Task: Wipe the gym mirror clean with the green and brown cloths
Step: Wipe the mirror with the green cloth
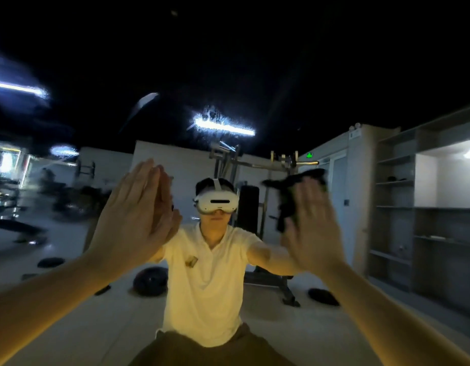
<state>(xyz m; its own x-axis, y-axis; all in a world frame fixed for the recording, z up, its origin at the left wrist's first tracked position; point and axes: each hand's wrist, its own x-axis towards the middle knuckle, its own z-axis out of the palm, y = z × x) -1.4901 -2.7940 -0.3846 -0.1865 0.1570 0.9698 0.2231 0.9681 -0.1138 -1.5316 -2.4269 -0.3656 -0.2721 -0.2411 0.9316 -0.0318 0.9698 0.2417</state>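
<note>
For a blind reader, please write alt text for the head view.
Two flat hands press on a gym mirror: the right hand over a dark cloth, the left hand with no cloth showing. Gym machines are reflected.

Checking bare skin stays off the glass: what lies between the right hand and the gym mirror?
A dark crumpled cloth, pressed against the gym mirror under the flat right hand; the head view shows it.

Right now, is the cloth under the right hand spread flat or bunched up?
Bunched: the dark cloth shows as an uneven crumpled lump beyond the flat right hand pressing it to the mirror. Blur hides finer folds.
</note>
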